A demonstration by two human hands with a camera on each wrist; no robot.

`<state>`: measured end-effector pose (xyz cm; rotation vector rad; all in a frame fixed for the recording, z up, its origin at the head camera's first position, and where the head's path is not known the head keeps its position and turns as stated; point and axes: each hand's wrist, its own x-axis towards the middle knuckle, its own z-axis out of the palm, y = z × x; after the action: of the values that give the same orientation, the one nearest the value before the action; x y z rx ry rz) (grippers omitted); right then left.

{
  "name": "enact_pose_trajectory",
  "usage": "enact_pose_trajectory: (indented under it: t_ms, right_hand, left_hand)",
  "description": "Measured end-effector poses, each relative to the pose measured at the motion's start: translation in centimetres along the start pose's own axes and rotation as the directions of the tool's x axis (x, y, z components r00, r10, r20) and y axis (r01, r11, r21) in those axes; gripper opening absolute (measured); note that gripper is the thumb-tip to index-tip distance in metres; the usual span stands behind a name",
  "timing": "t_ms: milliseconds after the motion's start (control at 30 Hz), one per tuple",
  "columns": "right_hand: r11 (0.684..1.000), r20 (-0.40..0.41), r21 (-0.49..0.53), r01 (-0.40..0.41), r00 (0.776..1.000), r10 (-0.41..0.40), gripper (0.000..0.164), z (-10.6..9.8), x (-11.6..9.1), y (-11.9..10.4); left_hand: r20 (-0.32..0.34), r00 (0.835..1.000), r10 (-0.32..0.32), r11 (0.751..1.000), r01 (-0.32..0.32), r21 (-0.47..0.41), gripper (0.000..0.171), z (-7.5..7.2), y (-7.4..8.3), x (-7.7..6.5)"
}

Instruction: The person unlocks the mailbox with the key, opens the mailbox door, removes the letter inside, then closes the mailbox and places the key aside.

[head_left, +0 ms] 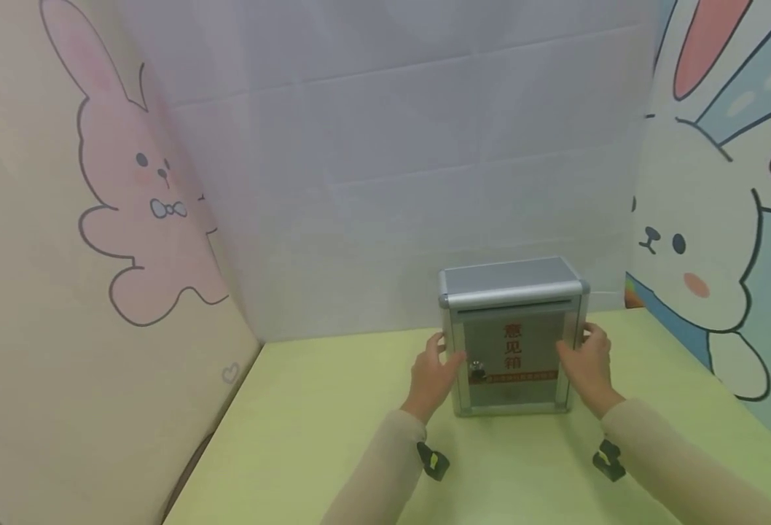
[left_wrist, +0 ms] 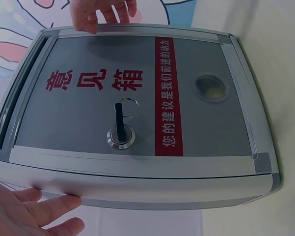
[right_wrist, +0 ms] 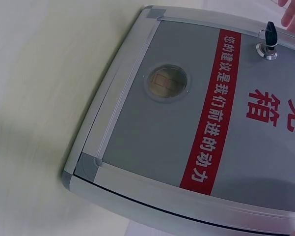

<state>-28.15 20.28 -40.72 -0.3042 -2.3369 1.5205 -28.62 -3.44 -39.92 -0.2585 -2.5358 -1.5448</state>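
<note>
A grey metal suggestion box (head_left: pixel 517 343) with silver edges stands upright on the table, its slot near the top. Red characters and a red strip (left_wrist: pixel 168 98) mark its front. A key (left_wrist: pixel 120 120) with a ring sits in the lock. My left hand (head_left: pixel 433 378) is at the box's left side, fingers loosely spread along it; in the left wrist view they lie by the side panel. At the opposite side is my right hand (head_left: pixel 589 368), thumb towards the front frame and fingers along the side. Only slivers of that hand show in the right wrist view.
The box rests on a pale yellow-green table (head_left: pixel 333 430) towards its back right. Behind it hangs a white cloth wall (head_left: pixel 392 204). Printed rabbit walls stand left and right. Below the lock, a round window (right_wrist: pixel 167 82) is set in the front panel.
</note>
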Motion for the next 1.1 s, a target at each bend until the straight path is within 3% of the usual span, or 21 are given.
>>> enact_pose_trajectory:
  t_ms: [300,500,800,1100]
  right_hand:
    - [1.000,-0.002,0.011,-0.003,1.000,0.003,0.059,-0.5,-1.3,-0.6]
    - [0.999,0.066,0.028,0.032,0.997,-0.034,0.055,-0.9,-2.0,-0.7]
    - [0.994,0.097,-0.015,0.104,0.990,-0.103,0.044,-1.2,-2.7,-0.3]
    - [0.990,0.111,0.006,0.144,0.983,-0.143,0.039,-1.3,-3.8,-0.4]
  left_hand:
    - [-0.021,0.998,-0.057,0.998,0.057,0.022,0.071,-1.0,-0.3,-0.4]
    - [-0.016,1.000,-0.012,0.998,0.013,0.058,0.070,-2.1,-1.1,-0.7]
    - [-0.015,0.999,0.042,0.997,-0.041,0.070,0.050,-3.7,-1.7,-1.5]
    - [-0.015,0.993,0.115,0.985,-0.113,0.127,0.028,-5.0,-2.2,-1.6]
